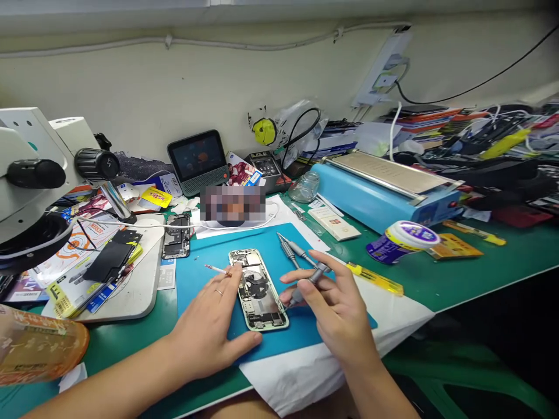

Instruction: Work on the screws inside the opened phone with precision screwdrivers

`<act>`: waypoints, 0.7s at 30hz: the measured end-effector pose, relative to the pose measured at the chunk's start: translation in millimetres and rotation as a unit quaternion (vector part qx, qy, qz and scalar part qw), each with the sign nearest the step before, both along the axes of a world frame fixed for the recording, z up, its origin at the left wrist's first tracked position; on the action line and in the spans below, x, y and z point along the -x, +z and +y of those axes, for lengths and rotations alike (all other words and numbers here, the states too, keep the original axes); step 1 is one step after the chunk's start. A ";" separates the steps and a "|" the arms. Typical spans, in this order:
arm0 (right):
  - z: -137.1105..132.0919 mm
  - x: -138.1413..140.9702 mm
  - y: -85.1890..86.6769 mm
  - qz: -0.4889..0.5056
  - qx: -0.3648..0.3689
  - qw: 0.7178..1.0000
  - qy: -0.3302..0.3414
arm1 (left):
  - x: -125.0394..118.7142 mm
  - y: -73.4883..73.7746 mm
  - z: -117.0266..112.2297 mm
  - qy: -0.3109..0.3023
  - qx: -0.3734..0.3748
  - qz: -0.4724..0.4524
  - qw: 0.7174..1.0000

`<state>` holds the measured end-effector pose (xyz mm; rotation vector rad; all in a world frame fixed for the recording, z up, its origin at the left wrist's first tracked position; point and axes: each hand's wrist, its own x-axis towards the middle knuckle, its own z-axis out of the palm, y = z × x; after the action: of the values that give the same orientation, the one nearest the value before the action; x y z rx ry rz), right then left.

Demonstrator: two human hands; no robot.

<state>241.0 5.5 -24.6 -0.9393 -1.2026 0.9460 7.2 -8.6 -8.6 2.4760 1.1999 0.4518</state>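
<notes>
An opened phone (257, 289) lies back-up on a blue work mat (205, 262), its inner parts showing. My left hand (213, 320) rests flat on the mat with its fingers against the phone's left edge, a ring on one finger. A thin stick with a red tip (217, 269) lies by those fingertips. My right hand (332, 302) grips a grey screwdriver (305, 284), its tip pointing down at the mat beside the phone's right edge. Two more grey screwdrivers (293, 251) lie on the mat beyond the phone.
A microscope (39, 174) stands at the left over a white board (140, 291) with phone parts and leaflets. Behind are a small screen (198, 160), a blue flat machine (384, 186), a tipped tub (404, 240), yellow tools and cable clutter.
</notes>
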 end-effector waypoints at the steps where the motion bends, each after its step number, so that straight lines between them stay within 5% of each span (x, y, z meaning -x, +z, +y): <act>1: 0.5 0.1 0.3 0.001 0.001 1.000 0.004 | 0.2 1.9 0.4 0.000 0.002 -0.001 1.000; 10: 1.2 1.2 0.1 0.022 -0.024 0.999 0.013 | -10.8 25.2 1.9 0.026 0.005 0.002 1.000; 21: 1.8 -3.5 -1.1 0.005 -0.078 0.997 0.024 | -29.4 7.9 30.9 0.010 -0.024 -0.021 0.999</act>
<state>244.5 7.3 -25.7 -0.7846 -1.2765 0.8800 36.6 22.4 -0.7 2.4836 1.2129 0.5401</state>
